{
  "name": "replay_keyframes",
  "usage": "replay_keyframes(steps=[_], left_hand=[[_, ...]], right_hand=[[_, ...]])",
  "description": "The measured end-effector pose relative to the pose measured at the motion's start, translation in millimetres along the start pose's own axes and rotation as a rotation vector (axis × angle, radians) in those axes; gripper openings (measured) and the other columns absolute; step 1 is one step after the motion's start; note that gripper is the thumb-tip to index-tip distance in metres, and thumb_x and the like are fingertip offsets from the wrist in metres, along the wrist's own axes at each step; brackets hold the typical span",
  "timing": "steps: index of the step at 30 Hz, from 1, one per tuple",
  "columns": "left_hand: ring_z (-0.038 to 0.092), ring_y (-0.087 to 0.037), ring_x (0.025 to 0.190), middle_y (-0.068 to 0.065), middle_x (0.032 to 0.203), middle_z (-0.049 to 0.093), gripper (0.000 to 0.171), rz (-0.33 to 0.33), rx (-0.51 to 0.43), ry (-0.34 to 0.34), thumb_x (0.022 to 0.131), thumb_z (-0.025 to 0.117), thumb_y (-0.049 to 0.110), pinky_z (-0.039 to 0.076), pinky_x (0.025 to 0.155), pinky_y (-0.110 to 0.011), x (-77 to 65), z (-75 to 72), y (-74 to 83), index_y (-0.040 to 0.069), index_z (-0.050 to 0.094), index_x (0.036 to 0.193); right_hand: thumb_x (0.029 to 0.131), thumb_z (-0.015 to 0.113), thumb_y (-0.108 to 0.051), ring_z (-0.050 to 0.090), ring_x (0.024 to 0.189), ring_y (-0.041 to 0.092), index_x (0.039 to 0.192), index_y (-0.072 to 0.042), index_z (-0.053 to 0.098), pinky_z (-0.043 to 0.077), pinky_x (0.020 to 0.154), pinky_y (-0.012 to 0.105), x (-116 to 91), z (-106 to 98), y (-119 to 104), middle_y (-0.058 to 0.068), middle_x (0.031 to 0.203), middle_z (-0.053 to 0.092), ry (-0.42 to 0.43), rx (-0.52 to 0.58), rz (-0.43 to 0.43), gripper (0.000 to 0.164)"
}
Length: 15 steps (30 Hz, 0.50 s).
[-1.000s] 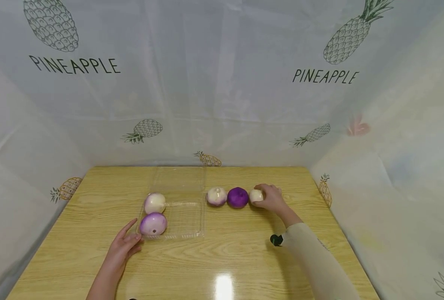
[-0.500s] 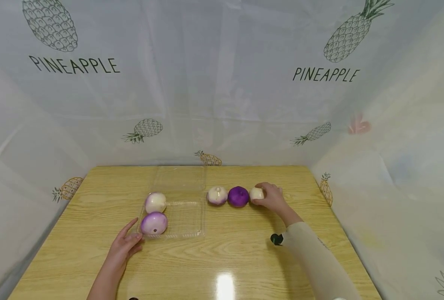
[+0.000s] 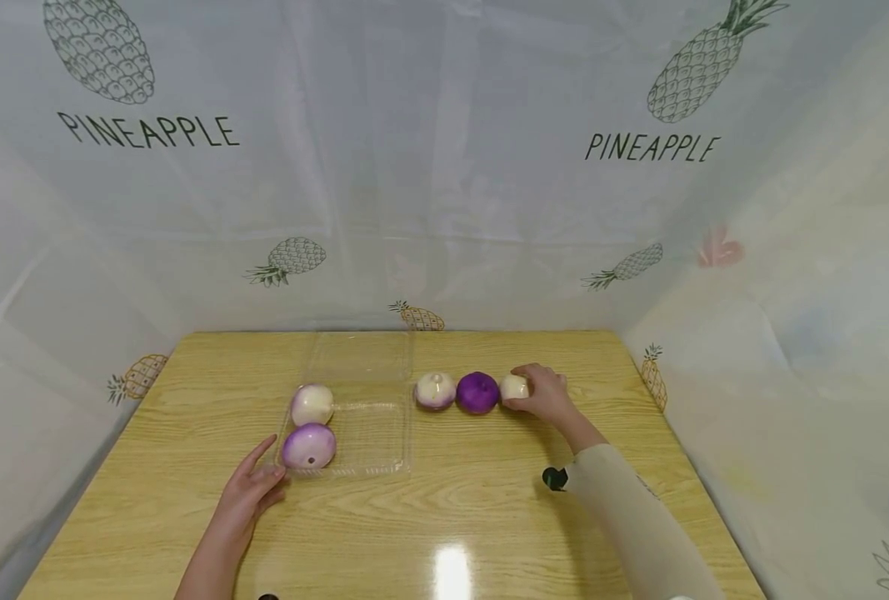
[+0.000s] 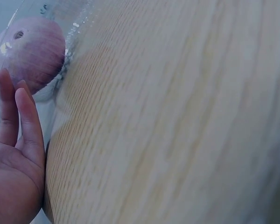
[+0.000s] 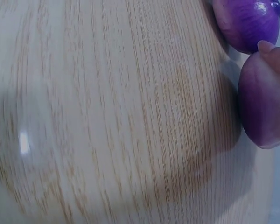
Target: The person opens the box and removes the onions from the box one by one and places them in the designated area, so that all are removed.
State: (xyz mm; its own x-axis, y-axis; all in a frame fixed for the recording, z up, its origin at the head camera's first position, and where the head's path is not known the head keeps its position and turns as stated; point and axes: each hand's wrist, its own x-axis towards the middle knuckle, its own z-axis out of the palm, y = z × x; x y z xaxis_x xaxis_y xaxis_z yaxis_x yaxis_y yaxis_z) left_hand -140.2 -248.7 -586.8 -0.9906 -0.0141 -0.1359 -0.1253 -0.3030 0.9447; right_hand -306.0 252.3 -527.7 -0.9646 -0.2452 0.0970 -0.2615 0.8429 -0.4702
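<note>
At the right end of a short row, my right hand (image 3: pixel 549 397) grips a pale onion (image 3: pixel 514 389) between thumb and fingers. In the right wrist view that onion (image 5: pixel 261 102) shows a purple underside. Beside it sits a deep purple onion (image 3: pixel 477 393), then a whitish one with a purple base (image 3: pixel 435 392). My left hand (image 3: pixel 247 493) rests at the near left corner of a clear plastic box (image 3: pixel 369 437), fingers extended. Inside the box's left side lie a white onion (image 3: pixel 312 406) and a light purple onion (image 3: pixel 309 447), the latter close to my left fingertips (image 4: pixel 4 77).
The box's clear lid (image 3: pixel 357 357) lies folded back toward the rear of the wooden table (image 3: pixel 444 517). A pineapple-print sheet (image 3: pixel 444 183) closes off the back and both sides. A small dark object (image 3: pixel 555 478) shows by the right sleeve (image 3: pixel 624 500).
</note>
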Motion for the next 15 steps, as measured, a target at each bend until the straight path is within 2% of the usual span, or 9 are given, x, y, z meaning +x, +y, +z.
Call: replay_keyframes(steps=[3,9,15], left_hand=[[0.064,-0.011,0.085,0.004,0.086,0.066,0.057,-0.008,0.005,-0.003,0.097,0.058,0.001,0.055,0.071,-0.024,-0.4,-0.1,0.4,0.022,0.037,0.146],[0.064,-0.011,0.085,0.005,0.087,0.067,0.074,-0.014,0.006,-0.015,0.097,0.056,0.001,0.056,0.071,-0.024,-1.1,-0.3,2.0,0.011,0.014,0.156],[0.064,-0.010,0.085,0.005,0.086,0.067,0.070,-0.025,0.025,0.006,0.097,0.057,0.002,0.055,0.071,-0.024,-0.3,0.1,1.8,0.011,0.019,0.155]], right_hand=[[0.074,0.085,-0.034,0.049,0.114,0.038,0.125,-0.007,0.062,0.027,0.089,0.053,0.8,0.9,-0.9,0.015,0.127,0.059,0.002,-0.004,0.004,0.062],[0.073,0.086,-0.035,0.049,0.115,0.037,0.124,-0.008,0.062,0.027,0.090,0.054,2.0,3.4,-1.4,0.014,0.126,0.059,0.009,-0.014,0.010,0.062],[0.073,0.087,-0.034,0.049,0.114,0.038,0.123,-0.008,0.062,0.028,0.089,0.054,2.5,3.0,-1.8,0.014,0.125,0.059,0.022,-0.021,-0.003,0.062]])
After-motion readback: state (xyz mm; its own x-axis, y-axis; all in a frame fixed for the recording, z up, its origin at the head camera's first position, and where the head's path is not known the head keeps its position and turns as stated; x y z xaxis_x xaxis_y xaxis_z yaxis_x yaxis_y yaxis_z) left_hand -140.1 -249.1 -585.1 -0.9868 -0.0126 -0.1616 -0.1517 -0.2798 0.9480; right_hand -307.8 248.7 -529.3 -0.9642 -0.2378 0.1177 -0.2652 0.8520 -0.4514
